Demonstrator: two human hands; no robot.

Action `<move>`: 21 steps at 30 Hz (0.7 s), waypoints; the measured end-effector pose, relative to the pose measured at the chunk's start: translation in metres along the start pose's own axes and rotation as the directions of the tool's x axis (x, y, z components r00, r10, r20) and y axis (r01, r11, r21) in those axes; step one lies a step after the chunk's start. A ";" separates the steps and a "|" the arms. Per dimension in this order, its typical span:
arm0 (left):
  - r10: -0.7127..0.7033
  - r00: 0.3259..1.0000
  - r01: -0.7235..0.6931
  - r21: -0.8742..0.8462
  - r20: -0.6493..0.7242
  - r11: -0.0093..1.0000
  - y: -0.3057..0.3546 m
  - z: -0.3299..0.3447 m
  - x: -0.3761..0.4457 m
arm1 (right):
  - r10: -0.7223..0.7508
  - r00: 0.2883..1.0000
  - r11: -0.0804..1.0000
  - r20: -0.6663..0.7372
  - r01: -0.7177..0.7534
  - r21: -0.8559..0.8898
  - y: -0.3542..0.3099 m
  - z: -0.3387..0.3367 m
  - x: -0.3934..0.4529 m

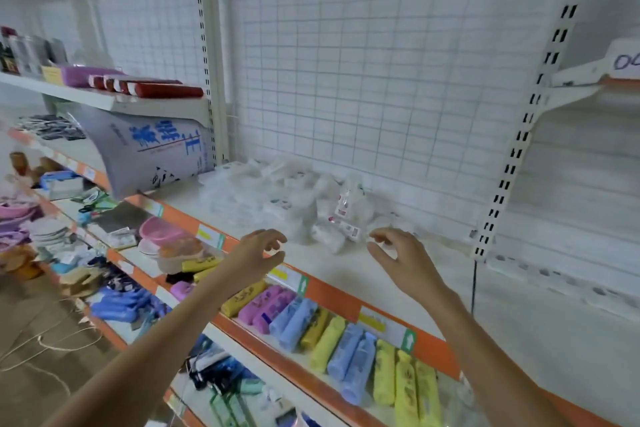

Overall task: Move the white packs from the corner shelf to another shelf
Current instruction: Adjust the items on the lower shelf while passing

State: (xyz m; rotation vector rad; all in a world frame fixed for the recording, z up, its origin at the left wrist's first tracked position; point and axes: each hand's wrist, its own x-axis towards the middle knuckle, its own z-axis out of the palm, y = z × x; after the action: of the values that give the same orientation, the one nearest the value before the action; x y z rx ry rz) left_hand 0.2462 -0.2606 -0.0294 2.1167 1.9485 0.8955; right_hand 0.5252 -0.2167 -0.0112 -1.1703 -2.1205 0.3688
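A heap of white plastic packs lies on a cream shelf with an orange front edge, against a white wire-grid back wall. One pack with a red-and-white label stands up in the heap. My left hand hovers just in front of the heap's left side, fingers loosely curled, holding nothing. My right hand hovers at the heap's right side, fingers also loosely curled and empty. Neither hand touches the packs.
A large grey sack with blue print leans at the shelf's left end. Below lies a row of yellow, blue and pink packets. A slotted upright post separates the corner shelf at the right, where more white packs lie.
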 end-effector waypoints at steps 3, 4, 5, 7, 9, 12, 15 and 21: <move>0.040 0.999 -0.040 -0.018 0.012 0.999 -0.006 0.000 0.054 | 0.085 0.996 0.994 -0.034 -0.082 0.073 0.007 0.002 0.048; 0.053 0.998 -0.052 -0.029 0.018 0.998 -0.009 0.001 0.072 | 0.111 0.993 0.990 -0.040 -0.107 0.095 0.010 0.003 0.064; 0.055 0.998 -0.054 -0.044 0.023 0.998 -0.011 0.001 0.090 | 0.133 0.990 0.985 -0.049 -0.126 0.116 0.012 0.003 0.080; 0.024 0.999 -0.022 -0.093 0.024 0.995 -0.013 0.002 0.126 | 0.187 0.981 0.971 -0.058 -0.176 0.160 0.019 0.005 0.111; -0.023 0.999 0.027 -0.165 0.023 0.986 -0.014 0.004 0.161 | 0.247 0.968 0.953 -0.039 -0.235 0.190 0.030 0.010 0.142; -0.009 0.999 0.016 -0.129 0.052 0.992 -0.019 0.011 0.211 | 0.343 0.939 0.924 0.019 -0.341 0.172 0.045 0.017 0.188; 0.011 0.998 -0.003 -0.115 0.069 0.993 -0.027 0.020 0.251 | 0.414 0.908 0.906 0.069 -0.418 0.060 0.067 0.028 0.225; 0.147 0.924 -0.172 0.040 0.354 0.984 -0.047 0.040 0.305 | 0.574 0.802 0.815 0.165 -0.579 -0.017 0.088 0.051 0.261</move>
State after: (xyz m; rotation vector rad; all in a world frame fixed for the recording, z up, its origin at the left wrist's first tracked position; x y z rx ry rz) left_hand 0.2229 0.0466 0.0172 2.3099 1.6702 0.4324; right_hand 0.4513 0.0516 0.0156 -1.8153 -1.8297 0.7959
